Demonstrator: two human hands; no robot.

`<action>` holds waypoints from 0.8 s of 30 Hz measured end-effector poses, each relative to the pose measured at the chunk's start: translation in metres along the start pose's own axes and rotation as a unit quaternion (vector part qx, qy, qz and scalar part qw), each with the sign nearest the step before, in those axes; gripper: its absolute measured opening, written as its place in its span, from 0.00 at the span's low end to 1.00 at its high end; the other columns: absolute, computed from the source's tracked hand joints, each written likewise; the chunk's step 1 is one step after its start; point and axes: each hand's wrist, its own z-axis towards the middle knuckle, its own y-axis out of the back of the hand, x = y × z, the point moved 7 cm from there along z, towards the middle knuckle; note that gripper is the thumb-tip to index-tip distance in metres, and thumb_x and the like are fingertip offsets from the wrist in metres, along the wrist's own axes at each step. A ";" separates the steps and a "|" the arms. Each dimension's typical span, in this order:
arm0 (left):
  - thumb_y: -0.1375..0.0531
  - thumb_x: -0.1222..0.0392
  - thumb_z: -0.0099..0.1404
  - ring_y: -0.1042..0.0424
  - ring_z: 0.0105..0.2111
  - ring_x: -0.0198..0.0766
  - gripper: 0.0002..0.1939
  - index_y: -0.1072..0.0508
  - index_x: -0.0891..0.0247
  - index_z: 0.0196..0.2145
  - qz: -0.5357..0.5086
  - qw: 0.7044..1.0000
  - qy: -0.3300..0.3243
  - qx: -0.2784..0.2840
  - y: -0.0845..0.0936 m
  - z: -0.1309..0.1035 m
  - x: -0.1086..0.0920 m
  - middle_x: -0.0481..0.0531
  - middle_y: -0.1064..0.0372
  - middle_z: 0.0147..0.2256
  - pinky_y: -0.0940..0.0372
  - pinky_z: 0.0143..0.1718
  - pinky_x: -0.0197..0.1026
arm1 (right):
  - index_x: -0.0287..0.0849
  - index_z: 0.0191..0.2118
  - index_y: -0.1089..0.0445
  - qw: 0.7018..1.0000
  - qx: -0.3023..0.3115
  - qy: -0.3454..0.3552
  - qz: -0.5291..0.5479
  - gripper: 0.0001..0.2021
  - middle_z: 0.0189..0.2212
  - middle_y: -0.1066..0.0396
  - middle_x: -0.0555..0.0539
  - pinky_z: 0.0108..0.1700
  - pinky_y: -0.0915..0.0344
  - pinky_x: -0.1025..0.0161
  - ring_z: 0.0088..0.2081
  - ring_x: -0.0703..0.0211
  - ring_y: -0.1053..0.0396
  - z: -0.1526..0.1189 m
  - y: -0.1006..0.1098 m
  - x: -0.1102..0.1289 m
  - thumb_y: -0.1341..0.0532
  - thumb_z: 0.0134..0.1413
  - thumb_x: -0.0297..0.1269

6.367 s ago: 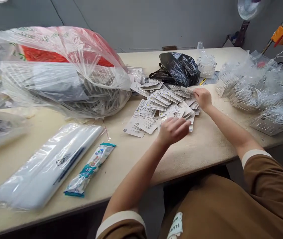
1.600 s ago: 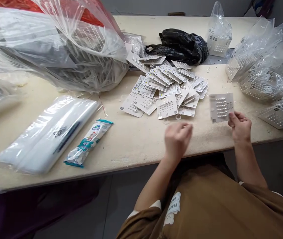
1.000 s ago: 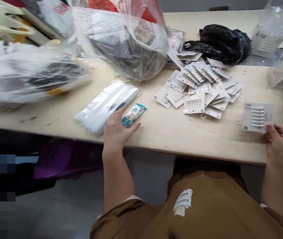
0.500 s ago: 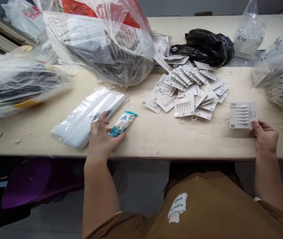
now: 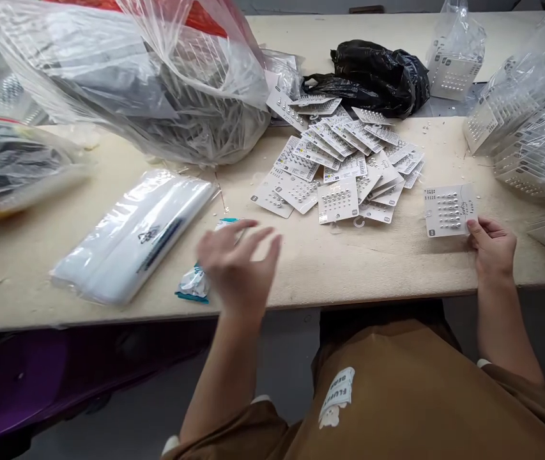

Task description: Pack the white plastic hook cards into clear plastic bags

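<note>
- On my feed the work looks partway to me: I see bagged cards (image 5: 531, 172) massed at the right and a bagged stack (image 5: 455, 76) at the back
- Left outside those bags, I count many loose cards (image 5: 345, 167) in an overlapping heap on the table (image 5: 372, 268), in front of a black bag (image 5: 372, 76)
- My right hand (image 5: 492, 246) is clamped on one studded card (image 5: 449, 211), thumb on top at its near right corner, the card out to the right of the heap
- My left hand (image 5: 238, 265) is blurred, fingers curved and apart, holding nothing that I can make out
- It partly hides a wrapped packet (image 5: 191, 285); I cannot tell whether they touch
</note>
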 end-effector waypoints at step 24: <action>0.30 0.49 0.54 0.21 0.36 0.40 0.20 0.35 0.60 0.35 -0.524 0.784 0.278 0.182 -0.097 -0.013 -0.049 0.50 0.27 0.36 0.31 0.33 0.37 | 0.41 0.33 0.20 1.000 0.010 0.012 0.015 0.20 0.29 0.22 0.47 0.24 0.33 0.66 0.24 0.65 0.31 -0.003 -0.003 0.005 0.21 0.31 0.45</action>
